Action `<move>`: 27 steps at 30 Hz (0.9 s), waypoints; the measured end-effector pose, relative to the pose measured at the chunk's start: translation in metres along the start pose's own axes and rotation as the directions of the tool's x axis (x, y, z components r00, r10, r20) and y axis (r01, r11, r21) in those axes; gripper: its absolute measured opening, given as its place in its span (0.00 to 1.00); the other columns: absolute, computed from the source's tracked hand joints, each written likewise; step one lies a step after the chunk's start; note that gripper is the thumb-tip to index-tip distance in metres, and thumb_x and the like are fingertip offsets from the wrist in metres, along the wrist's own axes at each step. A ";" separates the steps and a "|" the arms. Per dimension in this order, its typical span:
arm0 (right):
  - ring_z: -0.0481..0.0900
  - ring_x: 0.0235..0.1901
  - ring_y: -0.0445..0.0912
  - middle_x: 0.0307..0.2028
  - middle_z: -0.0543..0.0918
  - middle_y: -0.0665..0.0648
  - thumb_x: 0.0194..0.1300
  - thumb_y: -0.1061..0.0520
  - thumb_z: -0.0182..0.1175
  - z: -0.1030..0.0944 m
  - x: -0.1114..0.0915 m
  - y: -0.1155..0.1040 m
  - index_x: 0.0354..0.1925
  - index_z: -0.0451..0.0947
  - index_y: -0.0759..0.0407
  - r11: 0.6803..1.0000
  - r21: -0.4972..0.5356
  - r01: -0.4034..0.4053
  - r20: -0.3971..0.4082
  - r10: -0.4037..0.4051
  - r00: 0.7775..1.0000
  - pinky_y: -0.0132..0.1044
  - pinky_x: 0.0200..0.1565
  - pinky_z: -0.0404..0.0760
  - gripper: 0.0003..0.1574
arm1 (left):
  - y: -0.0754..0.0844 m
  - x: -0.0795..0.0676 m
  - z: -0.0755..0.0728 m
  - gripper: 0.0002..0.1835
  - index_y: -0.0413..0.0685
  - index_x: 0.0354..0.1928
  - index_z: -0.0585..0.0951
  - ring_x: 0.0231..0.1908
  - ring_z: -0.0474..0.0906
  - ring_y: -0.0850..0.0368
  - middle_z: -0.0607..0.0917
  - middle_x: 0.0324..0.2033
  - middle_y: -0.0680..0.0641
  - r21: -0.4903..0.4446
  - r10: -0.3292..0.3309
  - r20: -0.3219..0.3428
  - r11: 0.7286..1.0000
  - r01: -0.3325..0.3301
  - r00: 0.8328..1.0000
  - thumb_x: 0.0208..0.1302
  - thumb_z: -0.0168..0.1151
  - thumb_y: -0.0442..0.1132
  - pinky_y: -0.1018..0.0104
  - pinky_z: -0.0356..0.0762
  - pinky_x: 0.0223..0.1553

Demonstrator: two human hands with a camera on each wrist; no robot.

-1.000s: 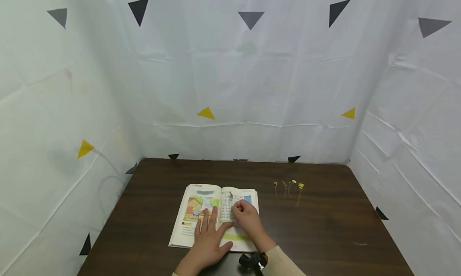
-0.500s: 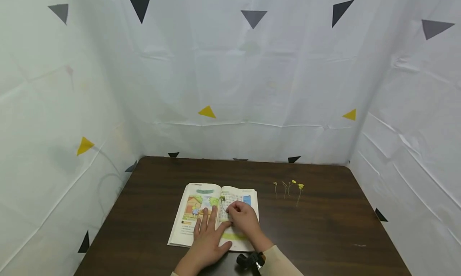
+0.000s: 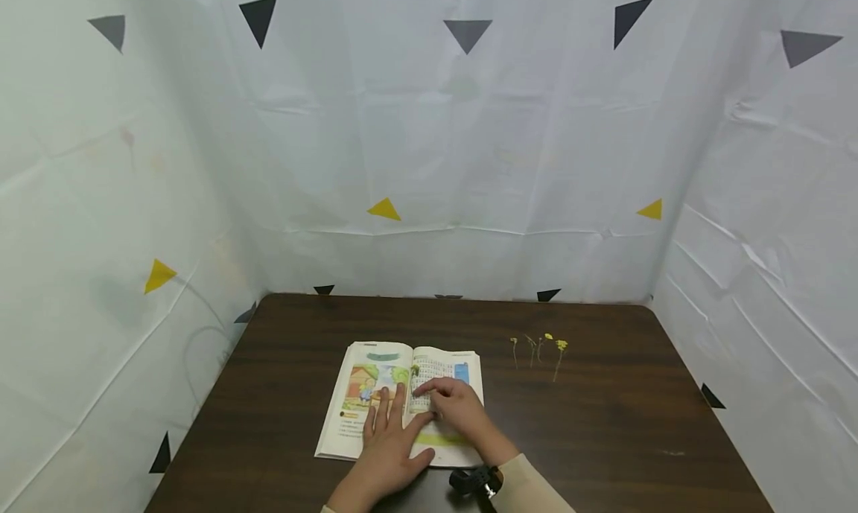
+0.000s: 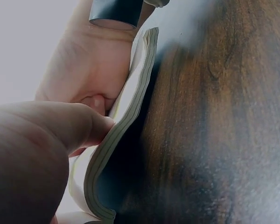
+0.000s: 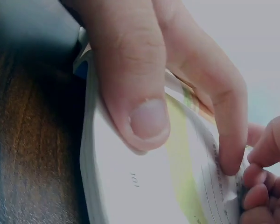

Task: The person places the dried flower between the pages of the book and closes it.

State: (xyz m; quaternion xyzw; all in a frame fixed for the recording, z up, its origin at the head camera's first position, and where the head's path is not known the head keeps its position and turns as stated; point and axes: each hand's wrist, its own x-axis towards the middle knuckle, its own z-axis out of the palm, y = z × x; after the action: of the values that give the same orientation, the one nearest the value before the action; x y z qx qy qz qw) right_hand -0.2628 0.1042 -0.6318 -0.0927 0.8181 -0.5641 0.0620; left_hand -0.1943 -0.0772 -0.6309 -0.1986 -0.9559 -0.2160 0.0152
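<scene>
An open book (image 3: 442, 453) lies on the table, with a picture on its left page and text on its right. My left hand (image 3: 389, 453) is spread over it, straight fingers resting on the left page and thumb on the right page. A small flower (image 3: 415, 370) lies on the right page near the gutter. My right hand (image 3: 459, 409) reaches over the right page, its index finger extended to the page just below the flower head, the other fingers bent. In the right wrist view, the left thumb (image 5: 147, 121) presses the page. Whether the index finger touches the stem is unclear.
Several thin-stemmed plants, some with yellow flowers (image 3: 561, 345), lie in a row to the right of the book. The dark wooden table (image 3: 603, 424) is surrounded by white sheeting (image 3: 429, 155) with triangles. A black device (image 3: 472, 482) sits at the right wrist.
The flower, hidden or held at the right fingertips earlier, now lies on the right page by the gutter. My right index finger has straightened leftward. The left hand stays in place.
</scene>
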 end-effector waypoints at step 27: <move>0.72 0.24 0.36 0.26 0.79 0.44 0.66 0.57 0.66 -0.033 -0.037 0.007 0.50 0.85 0.46 0.938 -0.326 0.121 0.026 -0.119 0.993 0.30 0.29 0.73 0.15 | -0.002 -0.002 0.006 0.41 0.79 0.72 0.68 0.79 0.34 0.30 0.43 0.81 0.36 0.036 0.007 0.011 0.999 -0.007 1.000 0.55 0.60 0.77 0.28 0.41 0.72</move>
State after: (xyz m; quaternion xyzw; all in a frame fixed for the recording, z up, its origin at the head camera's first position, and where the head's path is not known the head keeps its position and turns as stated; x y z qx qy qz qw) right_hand -0.2338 0.1449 -0.6267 -0.1531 0.8930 -0.4231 0.0135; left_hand -0.1927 -0.0775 -0.6371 -0.2029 -0.9589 -0.1976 0.0142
